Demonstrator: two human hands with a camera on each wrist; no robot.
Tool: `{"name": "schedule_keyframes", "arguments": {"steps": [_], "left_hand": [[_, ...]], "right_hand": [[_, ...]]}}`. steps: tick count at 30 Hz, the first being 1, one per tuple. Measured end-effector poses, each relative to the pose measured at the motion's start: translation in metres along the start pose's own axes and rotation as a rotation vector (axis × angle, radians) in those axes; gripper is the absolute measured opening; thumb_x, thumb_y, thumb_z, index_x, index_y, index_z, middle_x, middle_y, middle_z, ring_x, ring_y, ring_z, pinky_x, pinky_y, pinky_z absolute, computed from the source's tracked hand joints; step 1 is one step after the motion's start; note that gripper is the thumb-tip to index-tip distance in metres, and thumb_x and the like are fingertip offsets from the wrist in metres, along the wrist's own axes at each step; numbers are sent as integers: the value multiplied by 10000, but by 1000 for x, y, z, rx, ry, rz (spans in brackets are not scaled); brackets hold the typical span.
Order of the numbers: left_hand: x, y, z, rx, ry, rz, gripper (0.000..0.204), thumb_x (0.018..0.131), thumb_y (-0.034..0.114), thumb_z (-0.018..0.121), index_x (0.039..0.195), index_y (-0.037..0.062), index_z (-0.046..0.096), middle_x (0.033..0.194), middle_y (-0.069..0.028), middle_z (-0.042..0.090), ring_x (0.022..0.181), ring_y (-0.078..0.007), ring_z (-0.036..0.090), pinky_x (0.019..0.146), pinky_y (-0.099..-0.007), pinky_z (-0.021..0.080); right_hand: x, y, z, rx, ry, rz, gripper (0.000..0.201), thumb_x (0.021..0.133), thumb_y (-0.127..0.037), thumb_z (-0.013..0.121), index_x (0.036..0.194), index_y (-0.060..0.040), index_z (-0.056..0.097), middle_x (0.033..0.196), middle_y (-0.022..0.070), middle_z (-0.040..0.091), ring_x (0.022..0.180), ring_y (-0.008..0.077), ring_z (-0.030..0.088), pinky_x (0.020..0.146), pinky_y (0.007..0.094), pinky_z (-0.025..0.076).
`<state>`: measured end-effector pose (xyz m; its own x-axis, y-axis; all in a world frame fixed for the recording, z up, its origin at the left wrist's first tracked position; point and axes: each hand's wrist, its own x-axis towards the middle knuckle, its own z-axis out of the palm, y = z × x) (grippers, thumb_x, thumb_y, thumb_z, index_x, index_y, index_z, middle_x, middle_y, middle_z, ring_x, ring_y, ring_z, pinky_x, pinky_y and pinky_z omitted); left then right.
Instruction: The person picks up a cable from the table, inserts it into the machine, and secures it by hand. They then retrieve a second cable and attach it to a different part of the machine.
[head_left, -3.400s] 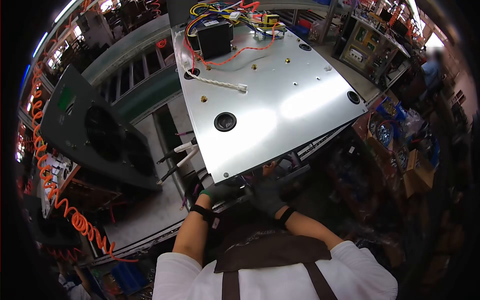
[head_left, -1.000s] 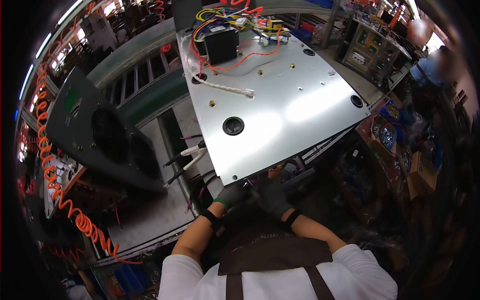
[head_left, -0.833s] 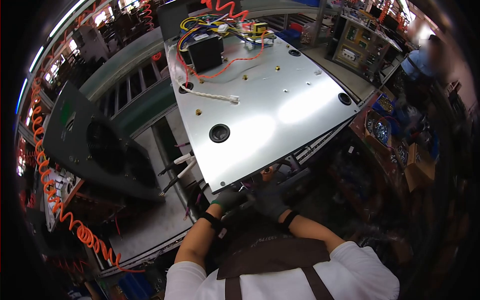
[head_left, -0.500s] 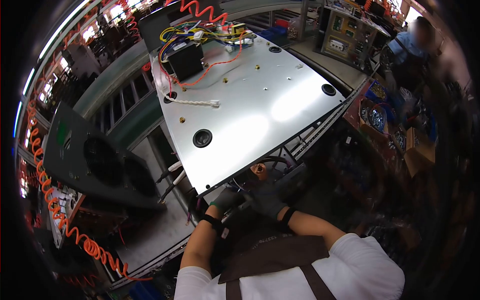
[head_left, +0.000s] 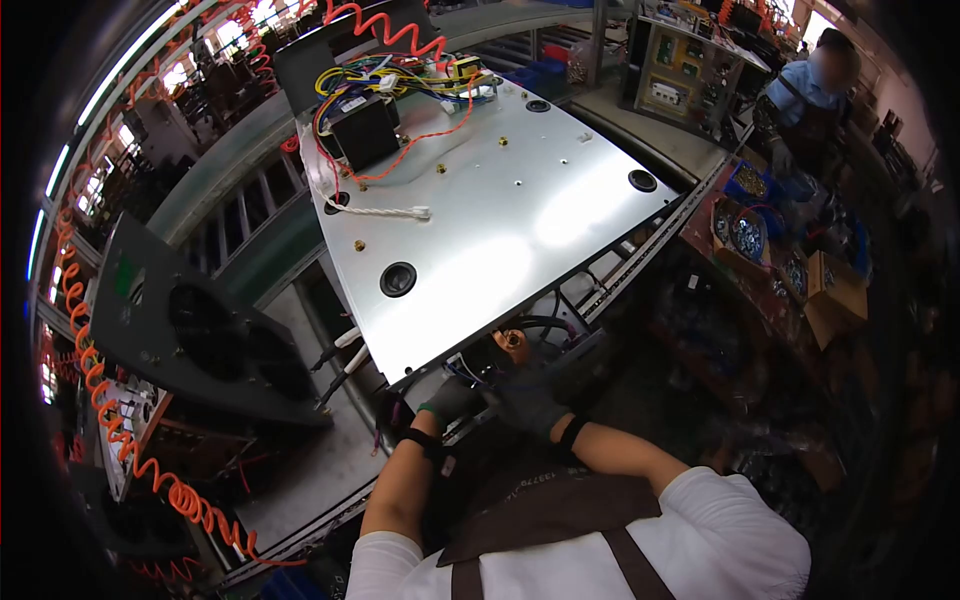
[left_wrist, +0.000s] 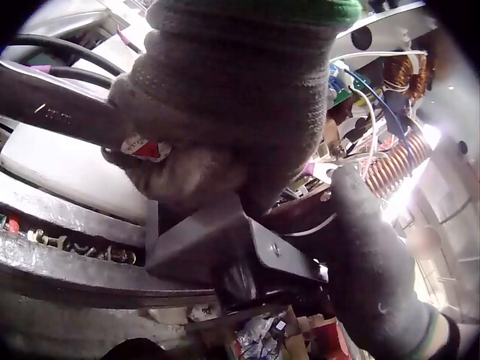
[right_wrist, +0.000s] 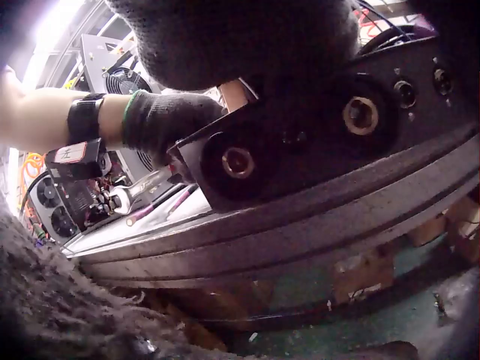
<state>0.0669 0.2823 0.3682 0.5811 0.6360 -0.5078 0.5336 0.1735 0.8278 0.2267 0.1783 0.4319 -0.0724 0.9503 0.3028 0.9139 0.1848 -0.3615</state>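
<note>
My gloved left hand [head_left: 455, 398] is at the front left corner of a unit under a shiny metal plate [head_left: 450, 260]. In the left wrist view its fingers curl round a wrench [left_wrist: 56, 109], whose silver jaw end shows in the right wrist view. My gloved right hand [head_left: 535, 405] reaches over the dark front panel [right_wrist: 292, 161] with its round sockets. One right finger [left_wrist: 352, 199] lies beside a purple-sleeved cable lug [left_wrist: 321, 170], near a copper coil [left_wrist: 397, 166]. Whether the right hand grips anything, I cannot tell.
A black transformer [head_left: 364, 134] and a wire bundle [head_left: 375, 82] sit on the plate. A dark fan panel [head_left: 190, 320] stands left, beside an orange coiled hose [head_left: 180, 495]. Boxes of hardware [head_left: 740, 235] lie right, where a person in blue [head_left: 810, 90] stands.
The plate has shifted left and lower in the head view, showing more of the copper-coloured part below its edge. The person in blue has come into fuller view. Both hands stay at the front edge.
</note>
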Motion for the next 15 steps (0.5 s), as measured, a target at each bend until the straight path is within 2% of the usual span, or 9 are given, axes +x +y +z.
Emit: {"name": "schedule_keyframes", "arguments": {"steps": [2,5,7,9,10,11,13,14,15], "left_hand": [[1,0,-4,70,-39,32,182,782,140,666,928,36,636,823,-21,626,686,-102,550,596,-271,468],[1,-1,-6,93,-60,25,190,789,143,655,939,28,636,850,-38,629,710,-109,548,621,-275,472],[-8,15,-10,276,-48,83,228,817,182,632,976,19,630,859,-45,630,716,-109,548,624,-273,470],[-31,50,-16,358,-133,-61,287,849,233,598,1034,15,612,858,-60,630,726,-128,565,640,-286,481],[-32,45,-20,284,-118,-5,348,873,278,563,1100,15,589,871,-84,637,765,-161,588,674,-300,492],[-36,47,-25,413,-123,22,363,891,293,536,1147,39,577,883,-112,643,811,-201,610,698,-318,504],[-34,28,-28,516,-97,194,350,887,277,537,1170,76,575,909,-128,648,841,-253,622,726,-344,506],[-29,17,-29,514,-97,191,350,887,277,537,1170,76,575,909,-128,648,841,-253,622,726,-344,506],[-24,8,-31,644,-103,364,340,881,273,538,1163,87,582,934,-135,648,865,-274,620,746,-361,502]], "right_hand": [[0,2,3,-27,2,-18,279,854,-318,527,1051,-142,617,954,94,645,837,278,612,791,477,396],[0,3,5,4,-17,-18,281,854,-316,529,1056,-142,616,965,93,642,850,275,606,790,469,396],[-2,5,2,4,-85,-38,275,862,-319,524,1043,-137,623,964,95,642,844,283,604,786,466,400],[-4,6,0,47,-39,-32,277,867,-324,518,1040,-135,624,955,97,642,841,288,604,785,464,402],[-5,5,-1,96,12,-24,280,871,-329,513,1037,-133,626,946,99,641,838,293,603,784,461,404],[-4,5,0,98,4,-27,280,871,-329,513,1037,-133,626,946,99,641,838,293,603,784,461,404],[0,6,2,114,-116,23,288,878,-335,505,1041,-130,625,939,103,639,849,298,600,781,459,407],[3,4,-3,116,-119,23,288,878,-335,505,1041,-130,625,939,103,639,849,298,600,781,459,407],[4,0,-9,90,-107,10,293,877,-337,505,1046,-129,623,943,103,638,861,298,598,782,466,406]]}}
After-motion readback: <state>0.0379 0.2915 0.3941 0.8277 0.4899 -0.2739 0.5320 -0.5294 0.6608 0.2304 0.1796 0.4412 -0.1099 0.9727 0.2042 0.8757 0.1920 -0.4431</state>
